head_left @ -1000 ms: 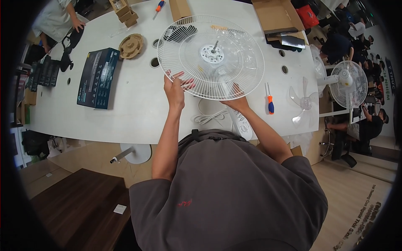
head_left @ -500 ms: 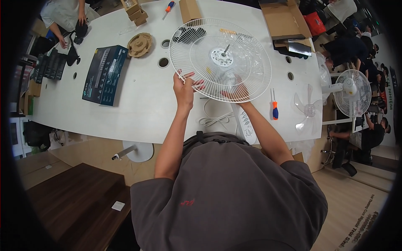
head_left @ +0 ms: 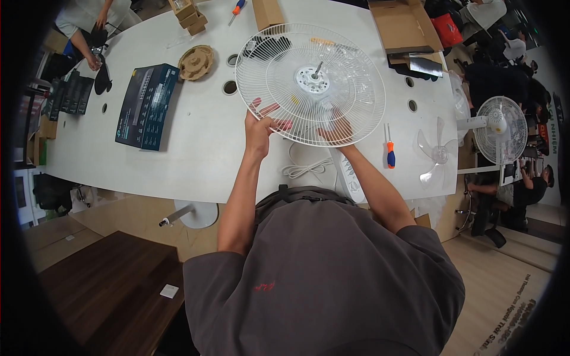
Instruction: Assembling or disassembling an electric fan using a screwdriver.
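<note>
A round white wire fan grille (head_left: 371,77) is held tilted above the table, with a metal shaft (head_left: 317,70) standing up from its white hub. My left hand (head_left: 259,132) grips the near-left part of its rim, some fingers poking across the wires. At the near edge, my right hand (head_left: 339,132) holds the grille from underneath; its fingers show only through the wires. Below the right hand lies a white fan control box (head_left: 350,178) with buttons and a knob, its upper end hidden. A white cord (head_left: 306,171) is coiled beside it.
Right of the grille lie a screwdriver (head_left: 390,153) and clear fan blades (head_left: 438,153). At left are a dark carton (head_left: 145,110) and a brown moulded pulp piece (head_left: 197,63). An open cardboard box (head_left: 404,26) stands far right. A co-worker's hand (head_left: 93,62) handles dark parts.
The grille has shifted very slightly left, both my hands still on it. At the far left, the co-worker's hands and the dark part have moved a little.
</note>
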A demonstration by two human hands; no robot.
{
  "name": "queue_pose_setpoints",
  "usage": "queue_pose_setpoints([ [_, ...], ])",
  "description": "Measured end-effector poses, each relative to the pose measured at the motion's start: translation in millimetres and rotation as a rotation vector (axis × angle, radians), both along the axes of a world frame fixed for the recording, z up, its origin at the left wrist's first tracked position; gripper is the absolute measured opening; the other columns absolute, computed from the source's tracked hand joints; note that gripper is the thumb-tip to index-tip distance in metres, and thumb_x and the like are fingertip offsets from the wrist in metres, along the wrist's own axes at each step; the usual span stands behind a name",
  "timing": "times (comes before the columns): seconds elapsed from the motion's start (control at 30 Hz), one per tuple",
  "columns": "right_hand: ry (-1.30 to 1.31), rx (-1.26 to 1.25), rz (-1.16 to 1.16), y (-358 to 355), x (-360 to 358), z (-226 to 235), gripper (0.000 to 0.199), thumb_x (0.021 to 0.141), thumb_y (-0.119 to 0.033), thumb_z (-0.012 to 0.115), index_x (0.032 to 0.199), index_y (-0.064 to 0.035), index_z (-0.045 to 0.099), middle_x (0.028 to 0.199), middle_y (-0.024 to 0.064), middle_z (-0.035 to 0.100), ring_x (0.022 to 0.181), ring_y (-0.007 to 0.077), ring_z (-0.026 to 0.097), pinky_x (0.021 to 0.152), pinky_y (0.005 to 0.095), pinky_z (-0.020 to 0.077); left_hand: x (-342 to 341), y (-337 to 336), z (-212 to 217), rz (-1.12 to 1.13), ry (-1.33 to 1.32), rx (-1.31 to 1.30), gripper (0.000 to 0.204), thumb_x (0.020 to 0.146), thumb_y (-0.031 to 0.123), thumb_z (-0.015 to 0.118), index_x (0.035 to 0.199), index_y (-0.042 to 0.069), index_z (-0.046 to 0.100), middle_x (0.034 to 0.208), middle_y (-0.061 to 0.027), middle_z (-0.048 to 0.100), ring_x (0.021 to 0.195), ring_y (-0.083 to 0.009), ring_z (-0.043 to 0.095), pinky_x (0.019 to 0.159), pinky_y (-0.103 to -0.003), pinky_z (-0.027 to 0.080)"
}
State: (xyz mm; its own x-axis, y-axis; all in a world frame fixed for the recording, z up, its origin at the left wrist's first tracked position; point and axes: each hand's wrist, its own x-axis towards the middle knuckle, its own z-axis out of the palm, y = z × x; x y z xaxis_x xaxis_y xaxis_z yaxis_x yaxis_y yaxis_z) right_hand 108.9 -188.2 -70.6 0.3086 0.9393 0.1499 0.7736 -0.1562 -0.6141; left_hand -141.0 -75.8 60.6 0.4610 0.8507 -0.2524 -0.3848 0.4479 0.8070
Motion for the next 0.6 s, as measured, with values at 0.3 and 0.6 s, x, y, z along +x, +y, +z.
queue_pose_setpoints([
  [0.3, 0.048, -0.102, 0.006, -5, -35, 55, 0.091, 0.067, -0.038, 0.084, 0.140, -0.0022, 0.044, 0.124, 0.0219, 0.060, 0.109, 0.0384, 0.061, 0.093, 0.0482, 0.0502, -23, -34, 29, 0.134, -0.029, 0.016, 0.090, 0.069, -0.010, 0.045, 0.151, -0.002, 0.009, 0.138, -0.0390, 0.040, 0.085, -0.0428, 0.069, 0.072, -0.045, 0.063],
  [0.6, 0.132, -0.107, 0.276, 1, -56, 37, 0.095, 0.069, -0.046, 0.082, 0.145, -0.0038, 0.043, 0.130, 0.0203, 0.058, 0.117, 0.0379, 0.057, 0.100, 0.0498, 0.0454, -62, -87, 70, 0.381, 0.014, 0.032, 0.086, 0.078, -0.006, 0.055, 0.152, -0.001, 0.011, 0.139, -0.0329, 0.040, 0.088, -0.0394, 0.068, 0.077, -0.047, 0.061],
])
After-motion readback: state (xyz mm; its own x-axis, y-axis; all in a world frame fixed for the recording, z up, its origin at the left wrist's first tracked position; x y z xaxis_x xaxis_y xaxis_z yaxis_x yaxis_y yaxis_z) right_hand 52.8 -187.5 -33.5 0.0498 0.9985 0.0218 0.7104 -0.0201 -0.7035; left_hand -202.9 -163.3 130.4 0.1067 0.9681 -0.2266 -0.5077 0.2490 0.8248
